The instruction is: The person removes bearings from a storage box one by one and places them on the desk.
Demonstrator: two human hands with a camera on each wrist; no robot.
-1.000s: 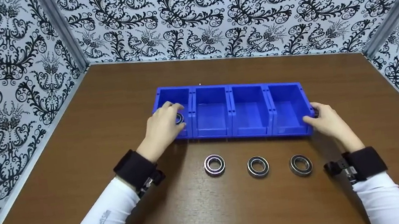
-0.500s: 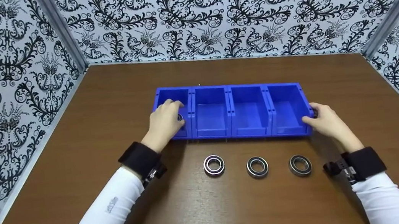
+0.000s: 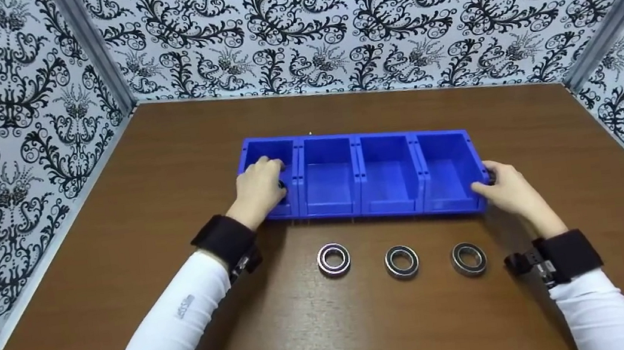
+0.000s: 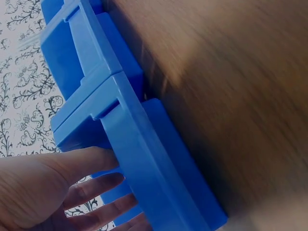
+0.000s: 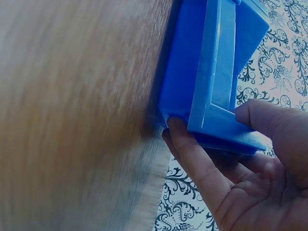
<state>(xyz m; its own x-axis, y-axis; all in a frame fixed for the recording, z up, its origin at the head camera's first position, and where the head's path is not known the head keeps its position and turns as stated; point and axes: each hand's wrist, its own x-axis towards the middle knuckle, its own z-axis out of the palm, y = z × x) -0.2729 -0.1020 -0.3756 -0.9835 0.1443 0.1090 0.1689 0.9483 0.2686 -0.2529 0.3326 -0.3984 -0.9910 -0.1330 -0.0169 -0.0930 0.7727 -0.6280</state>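
Observation:
A blue bin row (image 3: 392,212) with several compartments stands on the table. My left hand (image 3: 258,188) reaches into its leftmost compartment, thumb and fingers apart. A small dark part of a bearing (image 3: 282,184) shows between them; the hand hides the rest. From the left wrist view, the front wall covers the fingertips, so their contact with the bearing cannot be seen. My right hand (image 3: 508,188) grips the bin's right end, thumb over the rim and fingers against the outside, as the right wrist view shows.
Three ring bearings lie flat in front of the bin: a left bearing (image 3: 334,259), a middle bearing (image 3: 402,262) and a right bearing (image 3: 469,258). Patterned walls (image 3: 298,26) border the brown table (image 3: 197,124) at the back and sides.
My left forearm has swung slightly right, and the left hand has turned a little over the compartment. Less of the bearing inside shows now. The right hand keeps its hold on the bin.

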